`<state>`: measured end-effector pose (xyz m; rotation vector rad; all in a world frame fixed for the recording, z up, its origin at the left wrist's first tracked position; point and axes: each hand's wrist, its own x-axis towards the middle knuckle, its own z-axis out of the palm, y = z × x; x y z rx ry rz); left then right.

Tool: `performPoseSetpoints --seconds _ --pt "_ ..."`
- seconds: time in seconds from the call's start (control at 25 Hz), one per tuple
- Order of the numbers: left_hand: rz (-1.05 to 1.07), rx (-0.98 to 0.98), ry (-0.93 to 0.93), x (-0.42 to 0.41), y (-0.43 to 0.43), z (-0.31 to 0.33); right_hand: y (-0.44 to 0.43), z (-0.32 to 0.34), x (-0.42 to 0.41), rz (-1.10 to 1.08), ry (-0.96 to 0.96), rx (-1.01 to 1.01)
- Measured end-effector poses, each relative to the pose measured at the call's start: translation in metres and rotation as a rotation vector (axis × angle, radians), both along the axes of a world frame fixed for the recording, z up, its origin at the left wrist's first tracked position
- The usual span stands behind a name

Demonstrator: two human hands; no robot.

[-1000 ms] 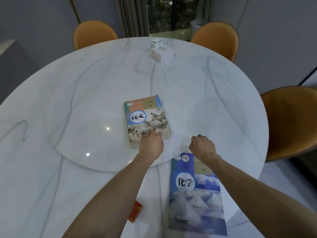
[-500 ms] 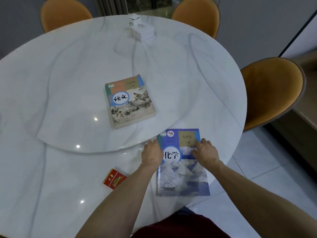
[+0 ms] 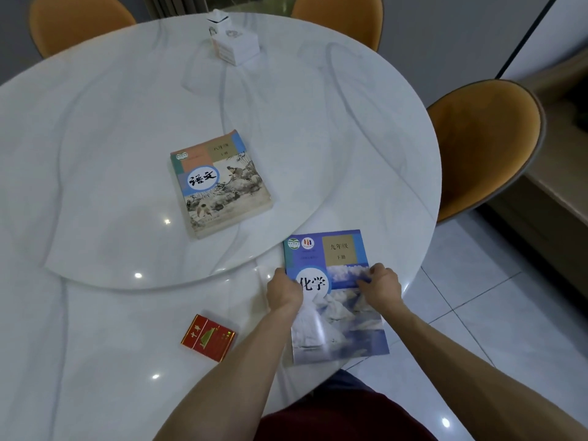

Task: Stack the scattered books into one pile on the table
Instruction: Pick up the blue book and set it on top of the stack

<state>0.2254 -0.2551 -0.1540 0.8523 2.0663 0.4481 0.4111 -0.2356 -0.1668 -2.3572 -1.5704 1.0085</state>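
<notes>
Since half a second ago both our hands have tightened on the blue book (image 3: 334,294): our left hand (image 3: 284,289) curls around its left edge, our right hand (image 3: 380,288) pinches the cover's right side. The book lies at the marble table (image 3: 95,138) rim, its near corner overhanging. The beige book (image 3: 219,183) rests apart on the turntable (image 3: 127,249). A red packet (image 3: 208,337) lies beside our left forearm.
</notes>
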Motion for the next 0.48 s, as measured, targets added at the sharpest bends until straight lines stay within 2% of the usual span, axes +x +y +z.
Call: performPoseSetpoints --seconds 0.24,0.48 --pt "0.015 0.133 -0.239 0.009 -0.021 -0.001 -0.018 0.0 0.024 -0.149 0.139 -0.024" --pt "0.008 0.282 -0.415 0.007 -0.023 0.029 -0.024 0.011 0.033 -0.305 0.424 -0.012"
